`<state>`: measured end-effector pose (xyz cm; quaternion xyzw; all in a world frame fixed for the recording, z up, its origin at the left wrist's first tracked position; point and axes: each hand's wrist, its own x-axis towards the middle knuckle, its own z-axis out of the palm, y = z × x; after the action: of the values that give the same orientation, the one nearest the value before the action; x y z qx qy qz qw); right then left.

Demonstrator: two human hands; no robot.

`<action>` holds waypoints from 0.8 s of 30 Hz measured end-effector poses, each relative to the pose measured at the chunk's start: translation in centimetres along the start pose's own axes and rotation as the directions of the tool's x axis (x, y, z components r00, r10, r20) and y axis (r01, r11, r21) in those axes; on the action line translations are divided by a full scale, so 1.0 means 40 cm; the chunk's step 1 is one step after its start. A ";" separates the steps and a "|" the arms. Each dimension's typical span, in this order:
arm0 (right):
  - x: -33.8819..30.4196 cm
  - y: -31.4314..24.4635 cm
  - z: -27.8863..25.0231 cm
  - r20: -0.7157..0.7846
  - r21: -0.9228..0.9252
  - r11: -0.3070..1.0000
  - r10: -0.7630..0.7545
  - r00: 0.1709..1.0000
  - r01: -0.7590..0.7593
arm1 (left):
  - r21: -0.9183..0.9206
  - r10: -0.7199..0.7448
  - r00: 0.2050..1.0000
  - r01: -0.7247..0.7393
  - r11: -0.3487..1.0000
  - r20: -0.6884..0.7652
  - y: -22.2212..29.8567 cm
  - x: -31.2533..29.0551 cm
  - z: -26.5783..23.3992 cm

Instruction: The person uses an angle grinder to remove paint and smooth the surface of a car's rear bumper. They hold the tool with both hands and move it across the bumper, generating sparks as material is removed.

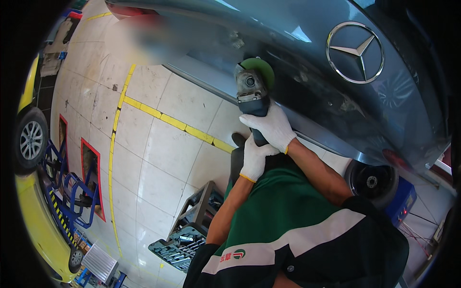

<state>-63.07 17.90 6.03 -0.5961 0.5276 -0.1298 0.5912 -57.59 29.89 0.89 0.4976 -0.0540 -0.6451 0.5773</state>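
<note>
The 2 forearms (319, 174) are converging; the right hand (274, 126) is gripping the grinder (250, 86) mid-body, the left hand (255, 157) is clasping its rear, its disc (265, 71) sitting by the car (307, 81).

left grip (254, 159), right grip (274, 126) on angle grinder (249, 84) at car (302, 60)

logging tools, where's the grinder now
The grinder is at upper centre of the head view, held by the left hand and right hand, its disc beside the car, left of the emblem.
</note>
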 end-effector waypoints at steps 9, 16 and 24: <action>-0.007 -0.001 0.000 -0.006 0.017 1.000 0.001 1.000 -0.001 | 0.046 0.018 1.000 -0.017 0.999 -0.013 -0.008 0.002 -0.005; 0.000 0.019 0.002 -0.009 0.048 0.999 0.003 1.000 -0.003 | 0.030 0.003 1.000 -0.003 1.000 -0.007 -0.012 -0.003 -0.001; 0.002 0.010 0.001 0.001 0.010 1.000 0.007 1.000 -0.007 | 0.019 0.012 1.000 -0.012 1.000 -0.004 -0.010 0.002 -0.001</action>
<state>-63.21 17.96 5.63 -0.5914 0.5287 -0.1299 0.5948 -57.83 29.97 0.59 0.5040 -0.0618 -0.6400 0.5767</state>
